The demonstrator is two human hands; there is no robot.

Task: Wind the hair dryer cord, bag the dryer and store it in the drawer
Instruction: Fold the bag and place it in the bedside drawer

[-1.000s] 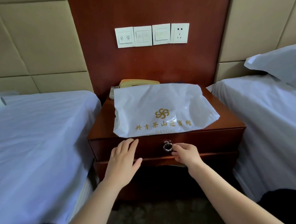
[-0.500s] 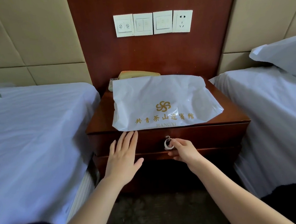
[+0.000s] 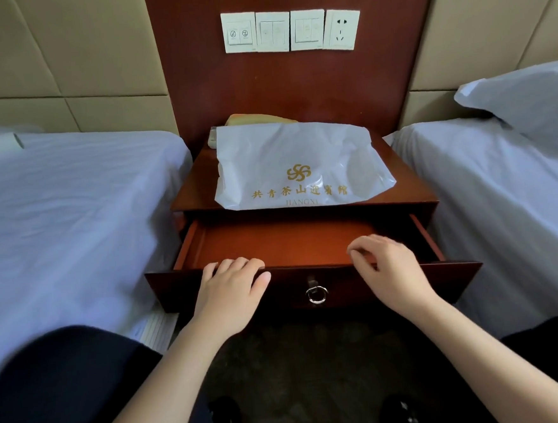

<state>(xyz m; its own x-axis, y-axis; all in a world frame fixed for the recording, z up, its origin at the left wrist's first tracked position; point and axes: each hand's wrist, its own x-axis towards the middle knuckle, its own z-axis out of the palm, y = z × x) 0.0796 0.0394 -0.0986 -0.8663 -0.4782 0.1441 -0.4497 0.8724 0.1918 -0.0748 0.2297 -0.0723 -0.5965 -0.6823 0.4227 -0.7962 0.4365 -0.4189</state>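
A white plastic bag (image 3: 300, 163) with gold lettering lies bulging on top of the wooden nightstand (image 3: 196, 184); what it holds is hidden. Below it the drawer (image 3: 290, 243) stands pulled out, its reddish floor bare. My left hand (image 3: 230, 290) grips the top edge of the drawer front left of the ring pull (image 3: 316, 294), fingers hooked over the rim and thumb on the face. My right hand (image 3: 390, 269) hovers over the rim right of the ring pull, fingers loosely curled, holding nothing.
Beds with white sheets flank the nightstand on the left (image 3: 72, 209) and right (image 3: 501, 195), with a pillow (image 3: 527, 95) on the right one. A beige telephone (image 3: 258, 118) sits behind the bag. Wall switches and a socket (image 3: 341, 28) are above.
The drawer has slid from closed to wide open. My right hand let go of the ring pull and rose above the rim. My left hand went from flat on the front to hooking its edge.
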